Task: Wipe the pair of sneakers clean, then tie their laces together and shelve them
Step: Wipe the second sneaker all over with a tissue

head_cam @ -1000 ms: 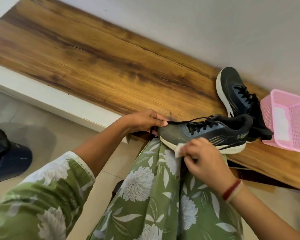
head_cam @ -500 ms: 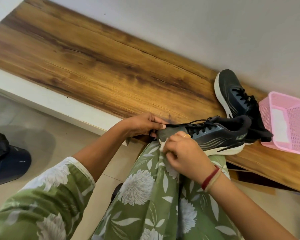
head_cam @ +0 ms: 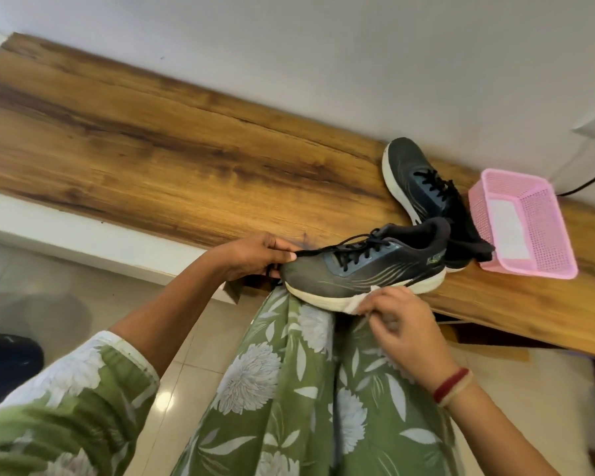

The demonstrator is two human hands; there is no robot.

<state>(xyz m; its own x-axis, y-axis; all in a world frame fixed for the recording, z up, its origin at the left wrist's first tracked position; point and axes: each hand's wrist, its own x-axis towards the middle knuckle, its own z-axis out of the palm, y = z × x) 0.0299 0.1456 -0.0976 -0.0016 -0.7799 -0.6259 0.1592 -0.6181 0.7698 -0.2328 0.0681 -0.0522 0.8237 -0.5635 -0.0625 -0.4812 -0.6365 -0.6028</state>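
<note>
Slid heelward since before, the right hand point(head_cam: 397, 324) pinches a crumpled white wipe point(head_cam: 352, 306) against the smooth midsole. Fingers of the left hand point(head_cam: 255, 257) curl round the mesh sneaker point(head_cam: 368, 269) toe, at the wooden bench point(head_cam: 152, 149) edge. The second sneaker point(head_cam: 423, 187) touches a perforated pink basket point(head_cam: 529, 228).

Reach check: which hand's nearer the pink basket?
Right. Right hand pinches a cloth at the sneaker's midsole, left of the pink basket; left hand grips its toe, farther left.
</note>
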